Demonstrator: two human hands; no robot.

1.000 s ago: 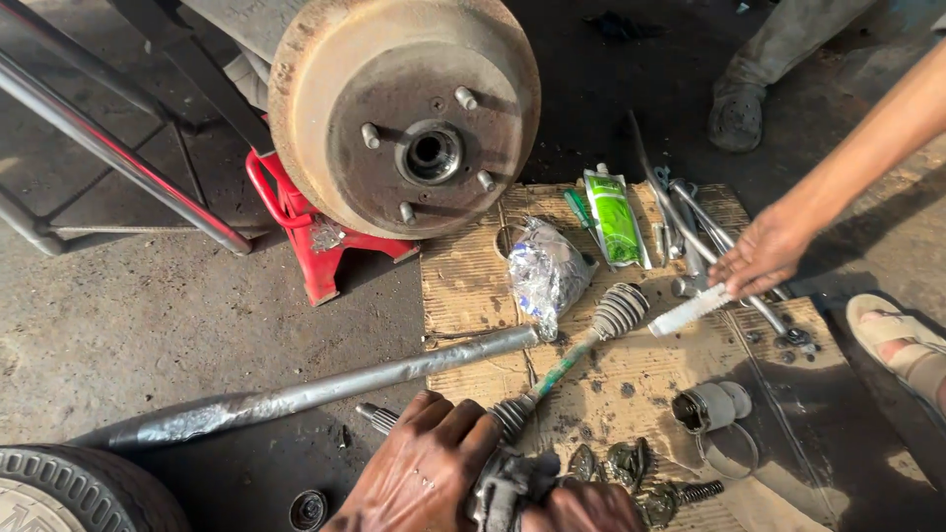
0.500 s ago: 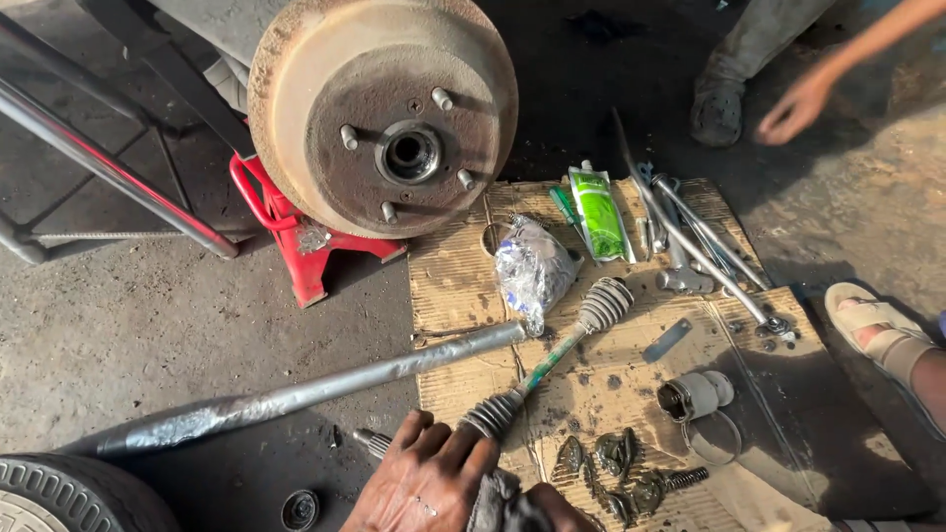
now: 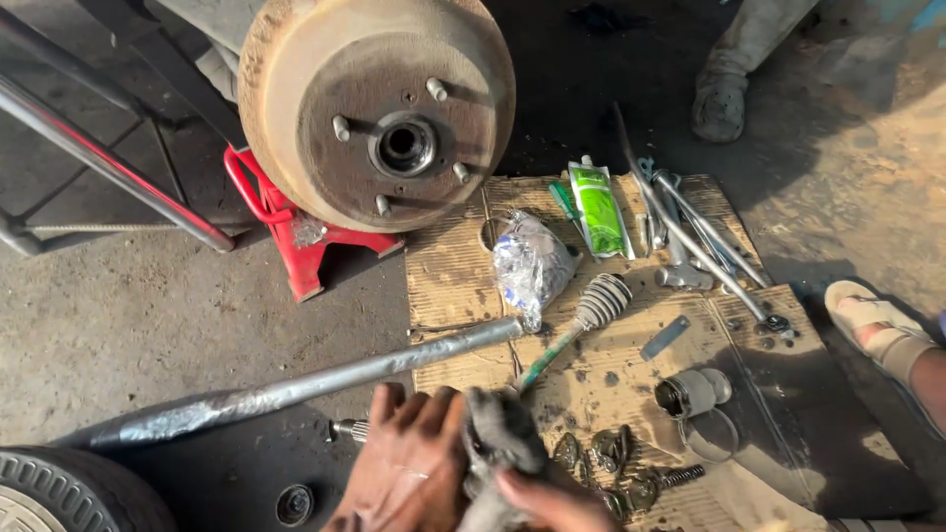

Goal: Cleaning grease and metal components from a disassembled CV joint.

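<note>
My left hand (image 3: 409, 458) and right hand (image 3: 552, 498) now close around a grey rag (image 3: 498, 433) at six o'clock on the cardboard (image 3: 453, 266), covering the splined shaft end (image 3: 350, 430) that showed more before. The other person's arm has gone from two o'clock. At twelve o'clock lies a green tube (image 3: 598, 207); a crumpled foil bag (image 3: 530, 264) sits beside it.

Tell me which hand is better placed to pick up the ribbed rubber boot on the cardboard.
Probably right. The right hand sits nearer the ribbed rubber boot, and only its fingertips rest on the grey rag. The left hand is farther off and cups the rag.
</note>
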